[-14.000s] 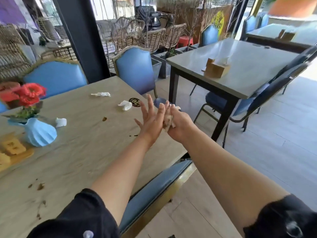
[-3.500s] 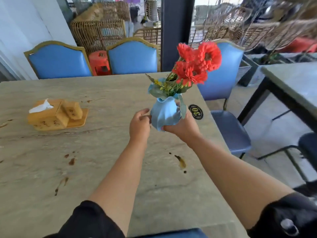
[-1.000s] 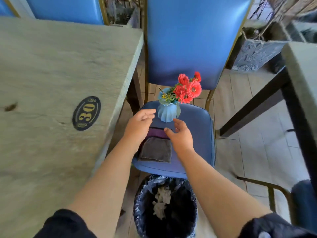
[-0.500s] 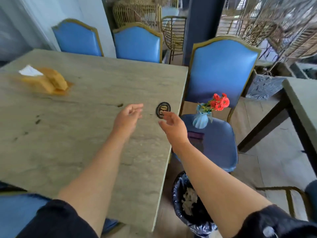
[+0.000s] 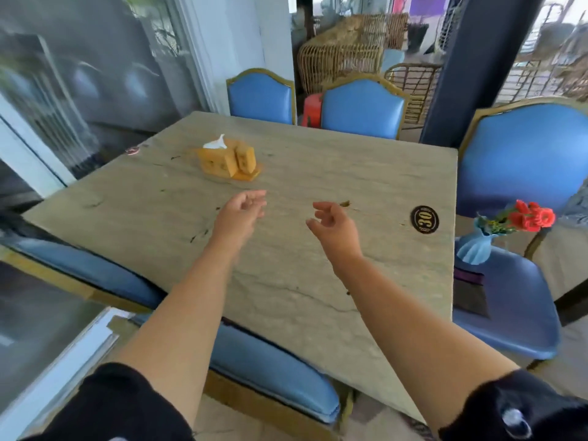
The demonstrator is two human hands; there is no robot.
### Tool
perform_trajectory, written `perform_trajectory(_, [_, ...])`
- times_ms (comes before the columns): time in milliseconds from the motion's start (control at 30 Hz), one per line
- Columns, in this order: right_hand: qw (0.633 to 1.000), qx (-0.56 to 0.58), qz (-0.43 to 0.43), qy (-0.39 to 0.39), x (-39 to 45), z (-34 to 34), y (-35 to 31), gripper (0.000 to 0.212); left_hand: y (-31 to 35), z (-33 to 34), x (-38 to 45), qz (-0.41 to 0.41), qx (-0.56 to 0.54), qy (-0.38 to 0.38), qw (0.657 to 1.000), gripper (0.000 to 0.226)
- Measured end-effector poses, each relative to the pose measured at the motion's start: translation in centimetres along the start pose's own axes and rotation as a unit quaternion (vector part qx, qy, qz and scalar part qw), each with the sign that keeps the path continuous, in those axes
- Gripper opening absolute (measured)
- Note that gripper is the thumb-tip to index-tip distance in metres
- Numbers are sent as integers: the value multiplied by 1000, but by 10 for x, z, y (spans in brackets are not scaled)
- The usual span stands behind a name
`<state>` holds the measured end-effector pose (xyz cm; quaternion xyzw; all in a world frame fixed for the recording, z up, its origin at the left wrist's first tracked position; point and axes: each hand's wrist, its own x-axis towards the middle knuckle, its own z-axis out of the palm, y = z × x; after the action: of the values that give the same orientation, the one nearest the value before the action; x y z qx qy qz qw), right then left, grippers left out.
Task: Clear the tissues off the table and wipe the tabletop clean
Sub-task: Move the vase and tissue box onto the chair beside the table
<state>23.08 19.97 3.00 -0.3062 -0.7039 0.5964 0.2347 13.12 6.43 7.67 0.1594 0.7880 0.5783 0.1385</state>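
Note:
The stone-look tabletop [image 5: 302, 173] carries small brown stains and crumbs, one [image 5: 344, 204] just past my right fingertips. A wooden tissue box [image 5: 222, 159] with a white tissue sticking out stands at the far left of the table. My left hand [image 5: 240, 211] and my right hand [image 5: 331, 226] hover over the middle of the table, both empty with fingers loosely apart. No loose tissues lie on the table. Folded dark cloths [image 5: 469, 291] lie on the blue chair seat at the right.
A blue vase with red flowers [image 5: 480, 243] stands on the right chair seat [image 5: 521, 313]. A round "30" number plate [image 5: 424, 219] sits near the table's right edge. Blue chairs surround the table; one seat [image 5: 261, 361] is tucked under the near edge. Glass wall at the left.
My view has swung left from the chair to the table. Both hands left the vase on the chair seat and now reach out over the tabletop, toward the tissue box side.

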Motion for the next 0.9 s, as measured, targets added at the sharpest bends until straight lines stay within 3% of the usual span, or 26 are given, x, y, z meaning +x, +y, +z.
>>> perform_trajectory(400, [999,18,27,-19,104,161,-22,34,-37,-126,145,-40,-14,26,999,23])
perform_trajectory(667, [998,-22,48,-29,168,242,-29,42,-80,-158,247,-66,-21,28,997,31])
perform_trajectory(900, [996,-34,86,-1,253,321,-9,55,-128,-166,376,-71,-3,-1,997,52])
